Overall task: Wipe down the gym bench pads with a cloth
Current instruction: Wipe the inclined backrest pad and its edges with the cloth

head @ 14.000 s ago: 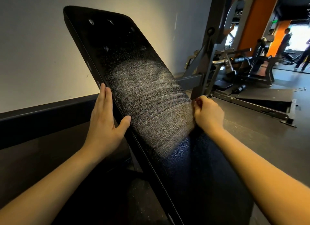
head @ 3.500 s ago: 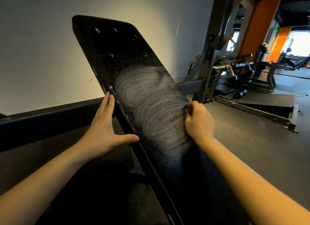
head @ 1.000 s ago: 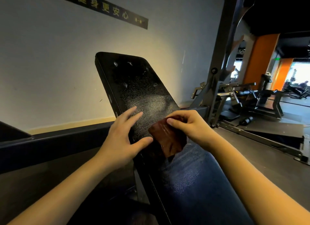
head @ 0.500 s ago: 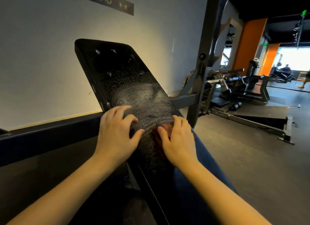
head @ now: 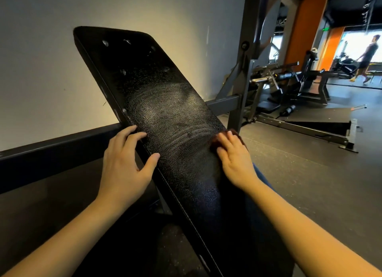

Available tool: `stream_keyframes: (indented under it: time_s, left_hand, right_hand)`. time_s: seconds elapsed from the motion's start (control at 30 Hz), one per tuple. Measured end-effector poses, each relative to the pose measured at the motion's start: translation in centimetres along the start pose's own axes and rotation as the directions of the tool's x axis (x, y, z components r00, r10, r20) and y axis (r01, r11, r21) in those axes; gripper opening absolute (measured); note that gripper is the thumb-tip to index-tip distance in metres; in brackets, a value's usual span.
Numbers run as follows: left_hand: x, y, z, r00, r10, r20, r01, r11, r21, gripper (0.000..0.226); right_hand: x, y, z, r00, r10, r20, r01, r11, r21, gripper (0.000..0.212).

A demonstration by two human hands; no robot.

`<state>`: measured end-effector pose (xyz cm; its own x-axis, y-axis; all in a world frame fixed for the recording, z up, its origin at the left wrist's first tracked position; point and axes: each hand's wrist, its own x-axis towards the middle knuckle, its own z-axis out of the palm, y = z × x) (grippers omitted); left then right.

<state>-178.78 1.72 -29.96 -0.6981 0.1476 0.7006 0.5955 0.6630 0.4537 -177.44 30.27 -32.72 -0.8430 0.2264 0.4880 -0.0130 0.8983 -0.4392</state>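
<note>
A black inclined bench pad (head: 165,111) slants up from bottom right to upper left, its middle streaked with pale wipe marks. My right hand (head: 233,159) lies flat, fingers together, pressing a dark reddish-brown cloth (head: 215,139) against the pad's right edge; only a sliver of cloth shows beyond the fingertips. My left hand (head: 126,161) rests on the pad's left edge, fingers spread over the side and thumb on the top face, holding nothing loose.
A light wall with a black skirting rail (head: 51,144) runs on the left. A grey steel rack upright (head: 244,70) stands just right of the pad. Weight machines (head: 299,86) stand further right on the dark floor. A person (head: 365,57) walks far off.
My right hand has slid the cloth from the pad's middle to its right edge. The left hand has shifted slightly left onto the pad's side.
</note>
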Motion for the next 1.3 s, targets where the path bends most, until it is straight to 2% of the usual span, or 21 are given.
stream_keyframes:
  time_s: [0.03,0.1,0.2,0.27,0.3,0.37,0.43,0.47,0.57,0.63,0.67,0.73,0.8,0.87,0.9,0.97,1.03,1.1,1.17,1.23,1.3]
  left_hand:
    - [0.0,0.0,-0.1,1.0,-0.007,0.003,0.007,1.0,-0.003,0.051]
    - [0.1,0.0,-0.2,1.0,-0.021,0.005,0.021,1.0,-0.02,0.054]
    - [0.1,0.0,-0.1,0.999,-0.033,-0.002,0.033,0.998,-0.054,0.056]
    - [0.0,0.1,-0.1,0.999,-0.04,-0.009,0.039,0.996,-0.076,0.056]
    - [-0.2,0.1,-0.1,0.999,-0.043,-0.007,0.043,0.995,-0.085,0.056]
    - [-0.4,0.1,-0.1,0.999,-0.05,0.0,0.05,0.994,-0.094,0.056]
    - [-0.5,0.1,-0.1,0.999,-0.052,-0.002,0.051,0.993,-0.103,0.056]
    - [-0.5,0.1,-0.1,0.999,-0.051,-0.009,0.05,0.993,-0.109,0.056]
    - [-0.1,0.1,0.2,0.998,-0.05,-0.042,0.045,0.991,-0.123,0.055]
    - [0.3,0.1,0.5,0.997,-0.049,-0.057,0.042,0.992,-0.118,0.055]
    - [0.4,0.0,0.6,0.997,-0.051,-0.062,0.043,0.992,-0.115,0.055]
    - [0.5,-0.1,0.6,0.997,-0.049,-0.057,0.042,0.993,-0.114,0.056]
    - [0.7,-0.1,0.4,0.998,-0.041,-0.043,0.036,0.993,-0.114,0.057]
    - [0.8,-0.3,0.2,0.999,-0.033,-0.03,0.029,0.994,-0.11,0.058]
    - [1.0,-0.5,0.0,0.999,-0.035,-0.027,0.032,0.993,-0.112,0.058]
    - [1.7,-0.9,-0.5,0.998,-0.038,-0.057,0.031,0.992,-0.125,0.054]
    - [2.7,-1.4,-0.9,0.993,-0.049,-0.111,0.033,0.989,-0.145,0.048]
    - [3.8,-1.8,-1.1,0.986,-0.085,-0.143,0.059,0.982,-0.18,0.045]
    - [4.5,-2.2,-1.1,0.986,-0.098,-0.134,0.072,0.98,-0.188,0.045]
    - [4.9,-2.5,-1.2,0.989,-0.094,-0.11,0.074,0.982,-0.174,0.046]
    - [5.2,-2.9,-1.5,0.99,-0.098,-0.1,0.081,0.984,-0.16,0.048]
  right_hand:
    - [0.4,-0.5,0.2,0.997,0.073,-0.021,-0.072,0.997,0.02,0.06]
    - [-1.7,-3.4,0.5,1.0,0.007,0.001,-0.007,0.996,0.089,0.055]
    - [-9.0,-7.0,0.2,0.886,-0.434,0.163,0.41,0.898,0.161,0.057]
    - [-9.8,-4.6,0.4,0.821,-0.546,0.167,0.539,0.838,0.085,0.062]
    - [-8.4,-2.7,0.5,0.86,-0.492,0.136,0.492,0.87,0.035,0.062]
    - [-4.6,0.8,0.6,0.985,-0.17,0.026,0.169,0.985,0.048,0.059]
    - [-1.5,0.9,0.2,0.993,0.118,-0.03,-0.113,0.985,0.131,0.058]
    - [-1.1,-0.6,0.4,0.991,0.129,-0.038,-0.123,0.983,0.133,0.056]
    - [-4.3,-7.0,1.0,0.974,-0.221,0.05,0.208,0.961,0.184,0.05]
    - [-6.3,-7.9,0.8,0.832,-0.537,0.139,0.519,0.842,0.144,0.055]
    - [-5.6,-7.1,0.6,0.782,-0.605,0.15,0.603,0.795,0.069,0.059]
    - [-2.0,-4.0,0.9,0.849,-0.512,0.128,0.52,0.854,-0.035,0.064]
    - [2.8,-1.7,0.9,0.974,-0.224,0.03,0.223,0.974,0.02,0.065]
    - [5.7,-2.2,1.1,1.0,-0.006,-0.01,0.007,0.997,0.078,0.055]
    - [5.8,-3.9,1.4,1.0,0.001,-0.007,-0.001,0.995,0.103,0.052]
    - [3.6,-8.6,2.0,0.981,-0.195,0.02,0.191,0.972,0.139,0.053]
    - [0.0,-11.8,2.1,0.853,-0.518,0.067,0.506,0.852,0.136,0.056]
    - [-0.5,-11.3,2.1,0.737,-0.669,0.094,0.665,0.743,0.073,0.056]
    - [3.6,-8.4,1.8,0.822,-0.567,0.055,0.565,0.823,0.051,0.055]
    - [8.9,-5.0,1.2,0.964,-0.265,0.003,0.263,0.96,0.093,0.049]
    - [12.1,-4.1,0.9,1.0,-0.015,-0.016,0.017,0.989,0.149,0.047]
